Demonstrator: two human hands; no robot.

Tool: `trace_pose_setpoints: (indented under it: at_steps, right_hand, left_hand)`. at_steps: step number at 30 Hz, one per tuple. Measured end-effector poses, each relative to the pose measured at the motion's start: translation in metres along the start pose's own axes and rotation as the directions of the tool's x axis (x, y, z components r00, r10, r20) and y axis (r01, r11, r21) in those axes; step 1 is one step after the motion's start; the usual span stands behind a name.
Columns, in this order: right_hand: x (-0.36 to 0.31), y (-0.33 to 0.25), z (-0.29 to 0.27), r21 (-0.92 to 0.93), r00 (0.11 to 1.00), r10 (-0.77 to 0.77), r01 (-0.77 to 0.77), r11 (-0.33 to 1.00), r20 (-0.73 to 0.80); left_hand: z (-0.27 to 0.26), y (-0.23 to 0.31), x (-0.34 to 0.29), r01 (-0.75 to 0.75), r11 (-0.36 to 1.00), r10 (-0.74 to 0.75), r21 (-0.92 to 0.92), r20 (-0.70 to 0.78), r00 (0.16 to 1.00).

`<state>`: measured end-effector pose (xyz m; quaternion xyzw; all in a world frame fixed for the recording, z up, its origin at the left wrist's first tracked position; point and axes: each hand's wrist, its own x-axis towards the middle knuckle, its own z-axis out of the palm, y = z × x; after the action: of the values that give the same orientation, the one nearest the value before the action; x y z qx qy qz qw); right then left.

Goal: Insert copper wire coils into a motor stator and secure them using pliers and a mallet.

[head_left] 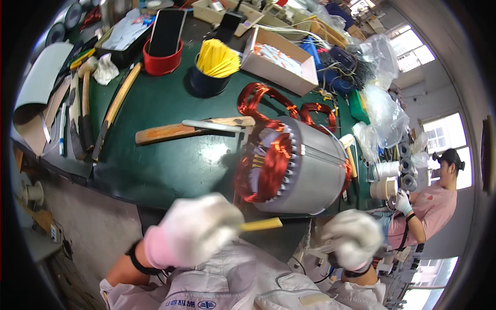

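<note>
My left hand, in a white glove with a pink cuff, is closed on one end of a yellow strip that points right, in front of the bench edge. My right hand, also gloved and blurred, is curled closed near my lap; whatever its fingers may hold is hidden. Beyond the hands, a grey cylindrical motor stator lies on its side on the green bench. Red copper windings bulge from its left end. More copper coils lie behind it.
A wooden stick lies left of the stator beside a pale, smooth bar. Behind stand a dark cup of yellow strips, a phone in a red holder and a cardboard box. Hammers lie left. Another person works right.
</note>
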<state>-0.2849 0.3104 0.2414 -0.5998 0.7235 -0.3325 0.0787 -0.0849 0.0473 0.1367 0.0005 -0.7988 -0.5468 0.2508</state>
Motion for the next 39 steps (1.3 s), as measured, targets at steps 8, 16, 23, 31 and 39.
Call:
trace_pose_setpoints:
  at_steps: [8, 16, 23, 31, 39]
  right_hand:
    - [0.0, 0.103, -0.017, -0.111, 0.799, 0.596, -0.587, 0.802, 0.08]
    - [-0.03, 0.144, -0.03, -0.226, 0.719, 0.678, -0.642, 0.732, 0.152]
    - [-0.033, 0.148, -0.034, -0.149, 0.537, 0.828, -0.816, 0.559, 0.164]
    - [-0.011, 0.129, -0.02, -0.294, 0.876, 0.482, -0.459, 0.839, 0.008]
    - [-0.014, 0.156, -0.023, -0.276, 0.879, 0.478, -0.456, 0.846, 0.011]
  left_hand:
    - [-0.026, -0.064, 0.038, 0.106, 0.929, -0.095, 0.356, -0.05, 0.994]
    - [-0.008, -0.07, 0.072, 0.075, 0.89, -0.066, 0.449, -0.035, 0.997]
    - [-0.004, -0.076, 0.079, -0.006, 0.855, 0.012, 0.519, -0.007, 1.0]
    - [-0.006, -0.086, 0.094, -0.089, 0.812, 0.037, 0.577, 0.1, 0.994]
    - [-0.005, -0.066, 0.106, -0.008, 0.813, -0.1, 0.582, 0.153, 0.983]
